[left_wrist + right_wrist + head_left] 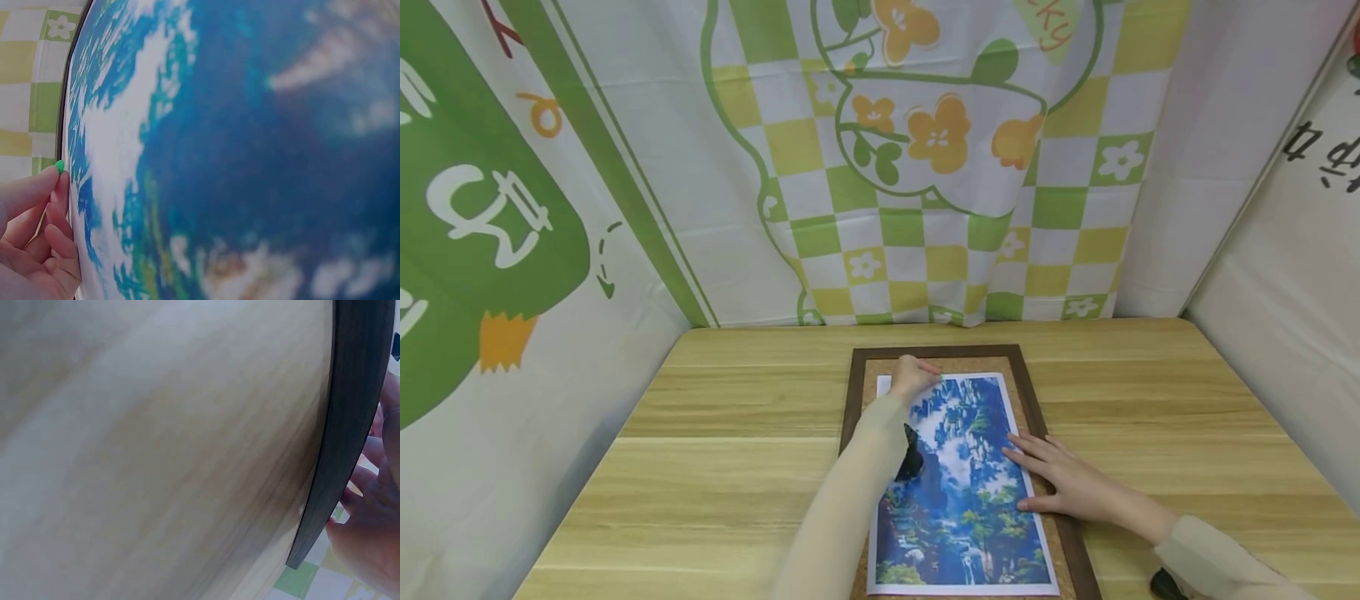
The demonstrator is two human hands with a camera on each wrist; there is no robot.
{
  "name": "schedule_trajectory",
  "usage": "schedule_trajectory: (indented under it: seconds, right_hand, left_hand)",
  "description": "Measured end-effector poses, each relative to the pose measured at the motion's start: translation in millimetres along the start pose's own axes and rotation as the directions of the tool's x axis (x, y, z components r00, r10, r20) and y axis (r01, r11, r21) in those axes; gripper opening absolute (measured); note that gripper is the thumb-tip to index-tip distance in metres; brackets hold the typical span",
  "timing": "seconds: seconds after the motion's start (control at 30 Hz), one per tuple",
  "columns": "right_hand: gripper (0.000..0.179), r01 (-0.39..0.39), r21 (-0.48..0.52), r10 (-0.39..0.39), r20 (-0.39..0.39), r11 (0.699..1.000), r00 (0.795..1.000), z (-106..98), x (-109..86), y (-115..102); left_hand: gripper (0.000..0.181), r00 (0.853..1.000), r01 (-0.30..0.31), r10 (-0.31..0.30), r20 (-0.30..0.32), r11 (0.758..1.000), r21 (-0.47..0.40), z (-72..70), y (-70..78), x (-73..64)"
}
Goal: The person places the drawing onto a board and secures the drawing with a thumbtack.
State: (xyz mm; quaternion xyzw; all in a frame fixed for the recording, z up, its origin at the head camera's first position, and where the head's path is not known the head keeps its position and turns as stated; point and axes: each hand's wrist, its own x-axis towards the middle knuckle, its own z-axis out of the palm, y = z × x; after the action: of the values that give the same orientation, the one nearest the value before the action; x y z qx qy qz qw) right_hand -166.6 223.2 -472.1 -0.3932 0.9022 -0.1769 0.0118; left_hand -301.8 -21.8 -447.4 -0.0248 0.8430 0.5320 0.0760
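Note:
A printed landscape picture (955, 508) of blue cliffs, waterfalls and trees lies on a cork board (958, 365) with a dark brown frame (1036, 404). At the picture's top edge my left hand (913, 379) pinches a small green push pin (60, 166) between thumb and forefinger. How far the pin's point has gone into the cork cannot be seen. My right hand (1066, 482) rests with spread fingers on the picture's right edge, across the frame. In the right wrist view, part of that hand (372, 506) shows beyond the frame's dark edge.
The board lies on a light wood-grain table (722, 467), with table surface on both sides. A green and white checked curtain (917, 242) hangs behind the table's back edge. Printed cloth also hangs at left and right. A black wrist camera (910, 457) sits by the left forearm.

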Motion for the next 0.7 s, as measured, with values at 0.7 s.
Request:
schedule_trajectory:
  seconds: [0.7]
  right_hand:
    - [0.071, 0.002, 0.011, -0.001, -0.010, 1.000, 1.000, 0.1, 0.7, -0.4]
  left_hand:
    - [0.006, 0.999, -0.014, 0.011, 0.032, 0.994, 0.107, 3.2, 0.4, 12.3]
